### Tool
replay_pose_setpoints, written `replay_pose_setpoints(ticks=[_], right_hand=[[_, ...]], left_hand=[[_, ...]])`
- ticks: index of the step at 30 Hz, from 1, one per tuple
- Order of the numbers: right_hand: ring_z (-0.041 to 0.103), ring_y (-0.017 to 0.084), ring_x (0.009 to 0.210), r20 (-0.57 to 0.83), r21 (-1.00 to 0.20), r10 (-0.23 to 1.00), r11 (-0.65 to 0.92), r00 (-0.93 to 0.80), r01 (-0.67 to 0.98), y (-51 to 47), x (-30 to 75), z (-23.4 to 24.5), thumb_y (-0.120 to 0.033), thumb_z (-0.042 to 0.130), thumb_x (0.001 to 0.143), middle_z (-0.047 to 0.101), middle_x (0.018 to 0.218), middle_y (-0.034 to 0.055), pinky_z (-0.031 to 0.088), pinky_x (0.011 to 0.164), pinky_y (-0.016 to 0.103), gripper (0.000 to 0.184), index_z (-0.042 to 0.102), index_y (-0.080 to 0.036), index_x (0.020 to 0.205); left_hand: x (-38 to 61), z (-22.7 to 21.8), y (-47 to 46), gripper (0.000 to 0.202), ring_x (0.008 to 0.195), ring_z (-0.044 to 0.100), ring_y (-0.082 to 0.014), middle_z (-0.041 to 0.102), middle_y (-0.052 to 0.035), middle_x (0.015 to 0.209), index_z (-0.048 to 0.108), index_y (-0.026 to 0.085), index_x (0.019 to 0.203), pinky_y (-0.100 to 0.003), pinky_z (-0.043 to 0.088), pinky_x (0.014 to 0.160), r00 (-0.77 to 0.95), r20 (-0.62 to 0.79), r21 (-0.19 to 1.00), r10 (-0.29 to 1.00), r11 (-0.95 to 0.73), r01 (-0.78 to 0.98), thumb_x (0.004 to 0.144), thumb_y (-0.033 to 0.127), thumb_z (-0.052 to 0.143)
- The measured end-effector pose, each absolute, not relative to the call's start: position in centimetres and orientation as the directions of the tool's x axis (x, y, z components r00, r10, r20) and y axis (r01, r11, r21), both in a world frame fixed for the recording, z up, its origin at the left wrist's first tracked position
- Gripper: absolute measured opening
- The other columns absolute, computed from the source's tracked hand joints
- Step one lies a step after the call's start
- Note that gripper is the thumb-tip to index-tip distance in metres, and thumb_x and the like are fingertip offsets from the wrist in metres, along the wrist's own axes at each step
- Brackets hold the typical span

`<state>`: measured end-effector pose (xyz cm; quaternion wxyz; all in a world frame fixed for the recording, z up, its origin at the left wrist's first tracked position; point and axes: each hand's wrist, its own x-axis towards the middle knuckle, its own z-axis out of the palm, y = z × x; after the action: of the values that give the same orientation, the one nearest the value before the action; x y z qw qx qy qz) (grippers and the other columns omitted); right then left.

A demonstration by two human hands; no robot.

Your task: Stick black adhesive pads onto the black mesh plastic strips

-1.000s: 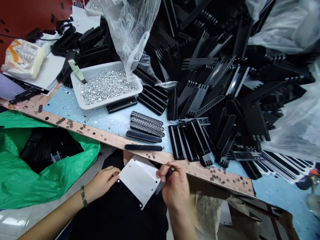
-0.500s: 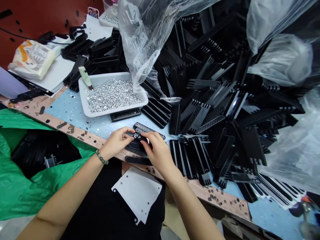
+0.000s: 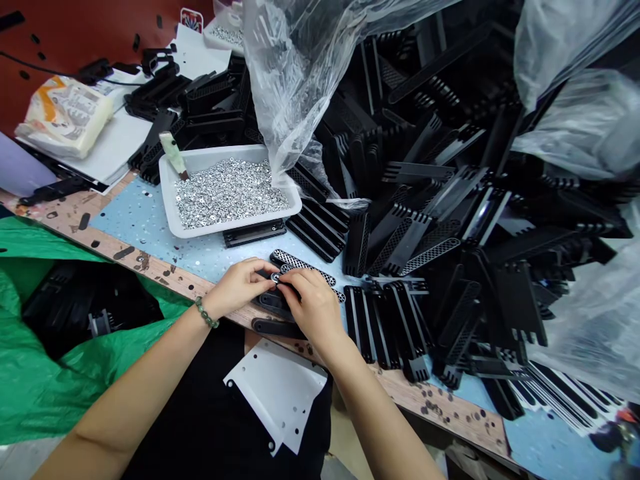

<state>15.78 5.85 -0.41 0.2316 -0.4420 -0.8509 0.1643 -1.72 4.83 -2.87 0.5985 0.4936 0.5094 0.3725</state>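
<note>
My left hand (image 3: 243,288) and my right hand (image 3: 314,303) meet at the table's front edge, fingertips closed in a pinch. Between them shows a small metal ring (image 3: 275,277), like the pieces in the tray; whether it sits on a black part is hidden by the fingers. Just behind my right fingers lie slim black strips with a white mesh pattern (image 3: 305,265). Under the hands rest plain black strips (image 3: 280,328), partly covered by my right hand.
A white tray (image 3: 173,223) of small metal rings, with a green-handled brush (image 3: 173,153), stands behind the hands. Black slotted parts (image 3: 420,173) heap up on the right under clear plastic (image 3: 300,80). A green bag (image 3: 65,393) hangs at left; a white sheet (image 3: 275,387) lies on my lap.
The patterned black end between my fingertips has gone from sight, and a small metal ring shows there now. A patterned strip's end shows beyond my right hand. The view has shifted slightly.
</note>
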Motion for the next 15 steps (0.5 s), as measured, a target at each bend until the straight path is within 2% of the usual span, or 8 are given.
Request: replay_pose_setpoints(ticks=[3, 6, 9, 12, 15], right_hand=[[0.06, 0.022, 0.09, 0.226, -0.492, 0.824, 0.556, -0.519, 0.67, 5.8, 15.8, -0.2, -0.018, 0.052, 0.092, 0.068, 0.094, 0.0059, 0.05, 0.082, 0.037, 0.014, 0.065, -0.022, 0.092], [0.06, 0.024, 0.095, 0.191, -0.469, 0.851, 0.516, -0.489, 0.717, 5.3, 16.8, 0.2, -0.023, 0.054, 0.09, 0.063, 0.103, 0.009, 0.052, 0.08, 0.038, 0.015, 0.063, -0.022, 0.103], [0.061, 0.023, 0.091, 0.135, -0.513, 0.895, 0.429, -0.424, 0.743, 4.7, 18.3, 0.6, -0.026, 0.054, 0.091, 0.06, 0.104, 0.0089, 0.053, 0.077, 0.037, 0.018, 0.059, -0.021, 0.108], [0.061, 0.02, 0.086, 0.098, -0.591, 0.903, 0.39, -0.418, 0.706, 4.5, 19.4, 0.6, -0.018, 0.05, 0.091, 0.06, 0.095, 0.006, 0.052, 0.077, 0.034, 0.011, 0.06, -0.021, 0.097], [0.06, 0.018, 0.083, 0.098, -0.65, 0.903, 0.377, -0.419, 0.66, 4.9, 19.7, 0.6, -0.014, 0.051, 0.089, 0.062, 0.089, 0.0043, 0.051, 0.076, 0.032, 0.012, 0.062, -0.021, 0.088]], left_hand=[[-1.5, -2.6, 4.9, 0.021, 0.071, 0.066, -0.0149, 0.068, -0.0035, 0.087, 0.062, 0.016, 0.099, -0.028, 0.054, 0.068, 0.212, -0.277, 0.961, 0.937, 0.271, 0.057, 0.08, 0.026, 0.064], [-1.4, -2.6, 4.9, 0.018, 0.065, 0.064, -0.0131, 0.064, 0.0002, 0.077, 0.059, 0.017, 0.092, -0.025, 0.052, 0.062, 0.19, -0.303, 0.952, 0.934, 0.307, 0.006, 0.079, 0.028, 0.065], [-1.3, -2.4, 4.7, 0.02, 0.068, 0.064, -0.0129, 0.064, -0.002, 0.088, 0.062, 0.017, 0.096, -0.026, 0.053, 0.063, 0.195, -0.321, 0.946, 0.927, 0.322, 0.031, 0.079, 0.027, 0.065], [-1.1, -2.1, 4.5, 0.02, 0.072, 0.064, -0.0134, 0.061, -0.0055, 0.101, 0.068, 0.018, 0.097, -0.028, 0.053, 0.067, 0.186, -0.26, 0.957, 0.948, 0.227, 0.18, 0.081, 0.028, 0.062], [-0.9, -2.2, 4.4, 0.016, 0.072, 0.061, -0.0138, 0.061, -0.0046, 0.093, 0.07, 0.018, 0.09, -0.026, 0.051, 0.064, 0.176, -0.178, 0.946, 0.968, 0.119, 0.302, 0.081, 0.031, 0.064]])
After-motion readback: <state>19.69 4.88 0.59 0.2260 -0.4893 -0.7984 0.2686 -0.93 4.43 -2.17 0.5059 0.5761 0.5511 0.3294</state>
